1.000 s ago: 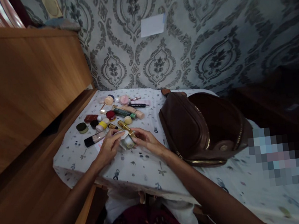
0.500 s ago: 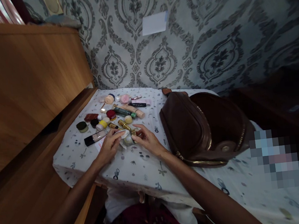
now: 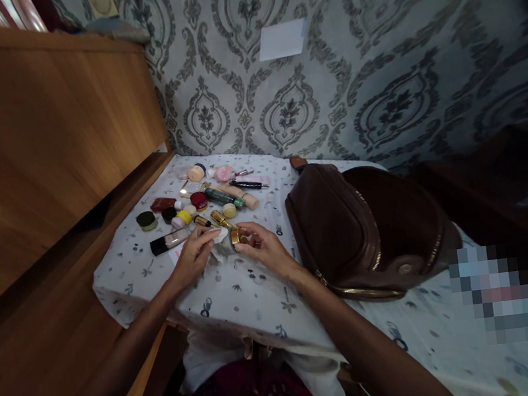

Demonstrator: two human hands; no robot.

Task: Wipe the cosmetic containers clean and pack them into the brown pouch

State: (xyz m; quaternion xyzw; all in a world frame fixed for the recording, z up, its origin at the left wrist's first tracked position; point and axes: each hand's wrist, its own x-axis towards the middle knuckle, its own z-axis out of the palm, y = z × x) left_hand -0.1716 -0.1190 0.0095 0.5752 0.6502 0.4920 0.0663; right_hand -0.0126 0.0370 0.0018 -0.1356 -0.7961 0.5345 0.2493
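Observation:
Between my hands, just above the patterned cloth, is a small clear jar with a gold lid. My right hand has its fingers closed round the gold-lidded end. A white wipe is pinched in my left hand and presses against the jar's side. Right behind my hands lie a gold tube and a foundation bottle with a black cap. A small cream-coloured jar sits close by. My left fingers partly hide the wipe and the jar.
Several cosmetics, among them a red-lidded jar, a green tube and a dark-lidded jar, are spread at the back left. A brown leather bag stands on the right. Wooden furniture borders the left side.
The jar has turned in my right hand, so more of its gold lid shows. My left hand keeps the wipe against it. The view has shifted slightly.

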